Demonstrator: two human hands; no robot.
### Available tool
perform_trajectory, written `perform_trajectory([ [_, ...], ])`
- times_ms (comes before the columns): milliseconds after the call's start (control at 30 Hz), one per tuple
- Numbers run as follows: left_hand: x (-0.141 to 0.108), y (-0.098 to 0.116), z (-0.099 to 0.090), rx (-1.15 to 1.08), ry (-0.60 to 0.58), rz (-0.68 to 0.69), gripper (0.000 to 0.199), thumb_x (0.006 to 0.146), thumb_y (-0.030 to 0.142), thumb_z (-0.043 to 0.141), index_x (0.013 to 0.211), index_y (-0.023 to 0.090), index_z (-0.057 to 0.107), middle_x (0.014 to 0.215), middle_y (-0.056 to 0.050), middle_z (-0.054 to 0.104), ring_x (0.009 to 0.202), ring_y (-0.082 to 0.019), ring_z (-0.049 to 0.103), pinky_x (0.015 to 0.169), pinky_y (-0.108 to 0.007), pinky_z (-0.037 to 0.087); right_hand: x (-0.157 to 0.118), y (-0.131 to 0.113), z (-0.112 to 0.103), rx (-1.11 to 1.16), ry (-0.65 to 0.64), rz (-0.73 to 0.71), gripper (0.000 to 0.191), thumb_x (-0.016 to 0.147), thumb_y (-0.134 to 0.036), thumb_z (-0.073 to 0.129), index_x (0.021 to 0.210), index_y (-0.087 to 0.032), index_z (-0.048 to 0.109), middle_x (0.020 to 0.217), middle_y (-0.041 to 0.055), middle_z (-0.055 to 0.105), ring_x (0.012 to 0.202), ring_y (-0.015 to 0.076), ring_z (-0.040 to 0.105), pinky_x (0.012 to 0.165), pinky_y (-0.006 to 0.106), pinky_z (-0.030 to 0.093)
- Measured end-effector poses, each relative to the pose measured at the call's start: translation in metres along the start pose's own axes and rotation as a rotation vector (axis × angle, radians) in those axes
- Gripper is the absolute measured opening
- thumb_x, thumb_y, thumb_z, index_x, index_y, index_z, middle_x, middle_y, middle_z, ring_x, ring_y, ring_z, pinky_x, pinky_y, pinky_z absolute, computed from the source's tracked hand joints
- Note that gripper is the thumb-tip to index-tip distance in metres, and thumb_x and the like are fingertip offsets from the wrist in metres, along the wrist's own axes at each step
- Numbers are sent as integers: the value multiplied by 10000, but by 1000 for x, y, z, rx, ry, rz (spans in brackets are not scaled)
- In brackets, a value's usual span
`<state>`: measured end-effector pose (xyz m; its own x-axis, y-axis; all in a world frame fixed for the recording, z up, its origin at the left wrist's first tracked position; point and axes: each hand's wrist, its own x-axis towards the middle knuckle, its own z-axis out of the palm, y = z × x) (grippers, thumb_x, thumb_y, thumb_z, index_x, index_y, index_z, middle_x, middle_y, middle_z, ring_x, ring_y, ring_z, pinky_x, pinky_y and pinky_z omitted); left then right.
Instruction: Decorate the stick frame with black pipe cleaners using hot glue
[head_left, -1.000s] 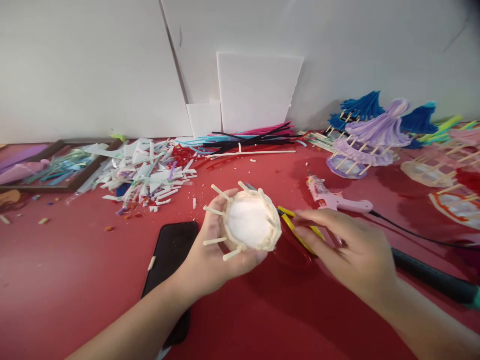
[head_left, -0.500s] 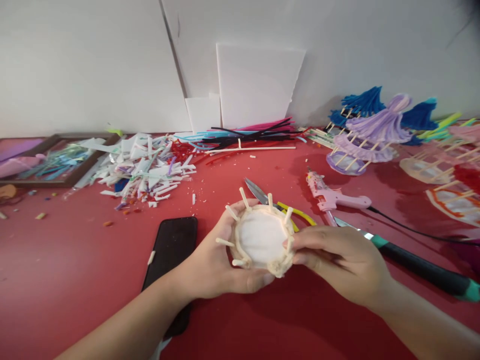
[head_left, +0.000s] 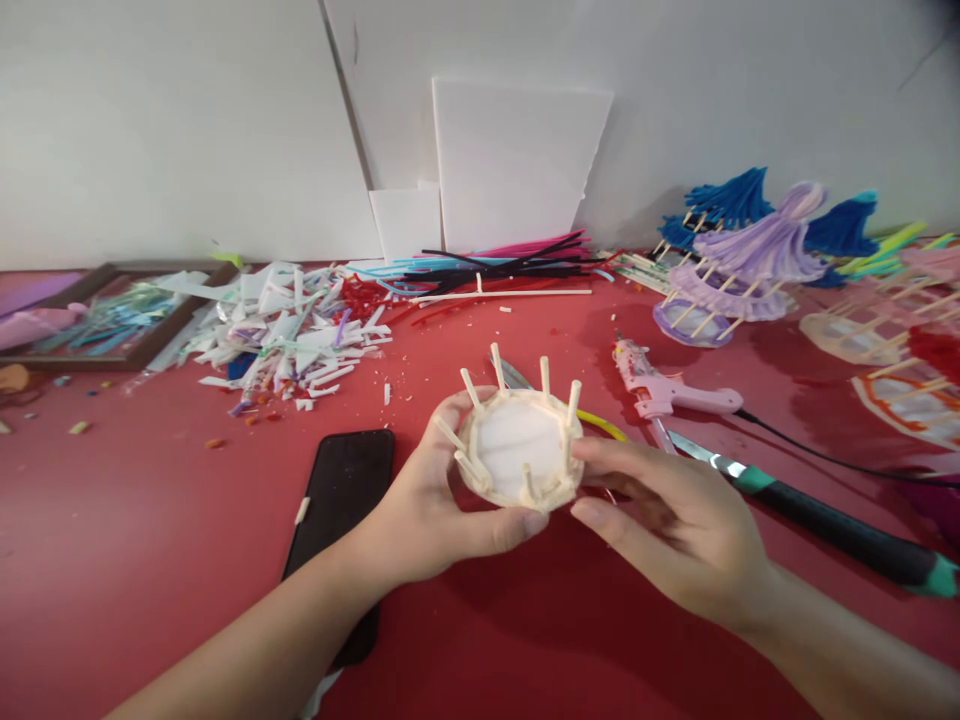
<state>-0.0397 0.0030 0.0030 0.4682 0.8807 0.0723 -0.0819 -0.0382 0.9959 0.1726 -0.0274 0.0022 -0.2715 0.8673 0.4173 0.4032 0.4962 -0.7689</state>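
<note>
A round base (head_left: 517,446) with a white centre and a cream, fuzzy rim is held up in front of me. Several short cream sticks stand up around its rim. My left hand (head_left: 442,490) is closed on the left side of this base, its thumb along the near edge and its fingers behind. At the right edge, my right hand (head_left: 667,520) has its index finger beside a stick and its thumb lower down, with a gap between them. Behind the base lie scissors (head_left: 604,424) with yellow handles, partly hidden.
A black phone (head_left: 341,500) lies left of my hands. To the right are a pink glue gun (head_left: 667,392) and a black-and-green handled tool (head_left: 840,525). White scraps (head_left: 277,320), pipe cleaners (head_left: 495,265) and a purple carousel-like craft (head_left: 757,255) with other crafts line the back.
The base has tilted and risen slightly, so its sticks now point more upward. My right thumb and index finger have spread apart from their pinch on a stick at the rim.
</note>
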Motion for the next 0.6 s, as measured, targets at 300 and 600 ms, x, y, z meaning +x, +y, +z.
perform_trajectory([
  [300, -1, 2, 2, 88, -13, 67, 679, 696, 226, 797, 1258, 223, 416, 1253, -108, 561, 1156, -252, 578, 976, -363, 502, 8, -5, 2, -27, -74, 8, 165, 856, -208, 640, 1004, -196, 712, 913, 31, 784, 774, 141, 747, 707, 183, 604],
  [600, -2, -2, 4, 86, 38, 79, 746, 651, 206, 828, 1280, 220, 427, 1250, -99, 608, 1145, -249, 606, 990, -367, 503, 7, -7, 3, -125, -49, -85, 144, 857, -171, 625, 953, -216, 723, 922, 43, 786, 724, 156, 751, 706, 214, 620],
])
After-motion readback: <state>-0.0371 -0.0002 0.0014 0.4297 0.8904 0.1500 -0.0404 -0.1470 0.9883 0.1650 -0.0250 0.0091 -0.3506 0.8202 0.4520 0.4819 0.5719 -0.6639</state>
